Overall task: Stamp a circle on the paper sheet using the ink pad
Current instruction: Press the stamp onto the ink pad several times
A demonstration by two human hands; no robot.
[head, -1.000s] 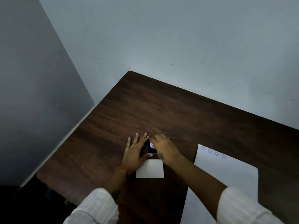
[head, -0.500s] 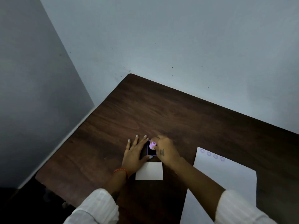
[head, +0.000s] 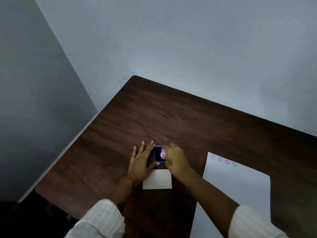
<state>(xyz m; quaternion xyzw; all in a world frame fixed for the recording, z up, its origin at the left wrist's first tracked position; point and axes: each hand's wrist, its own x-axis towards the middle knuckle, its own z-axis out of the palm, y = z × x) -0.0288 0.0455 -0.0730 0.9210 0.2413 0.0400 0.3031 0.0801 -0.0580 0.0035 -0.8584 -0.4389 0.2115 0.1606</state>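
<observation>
A small purple-rimmed ink pad [head: 157, 154] with a dark inked face lies on the dark wooden table [head: 171, 117]. My left hand [head: 141, 162] lies flat beside it, fingers spread, thumb along its near edge. My right hand [head: 175, 160] grips a small pink stamp [head: 162, 154] and holds it over or on the pad; whether they touch is unclear. To the right lies the white paper sheet [head: 240, 194], with several pale purple circles [head: 223, 160] printed in a row along its top edge.
A white rectangular lid or card [head: 157, 179] lies on the table just in front of the ink pad. Pale walls meet at a corner behind the table. The table's left edge runs diagonally, with dark floor below it.
The right hand has shifted slightly and the pink stamp shows more clearly over the pad. The left hand stays flat beside the pad. The view has tilted a little.
</observation>
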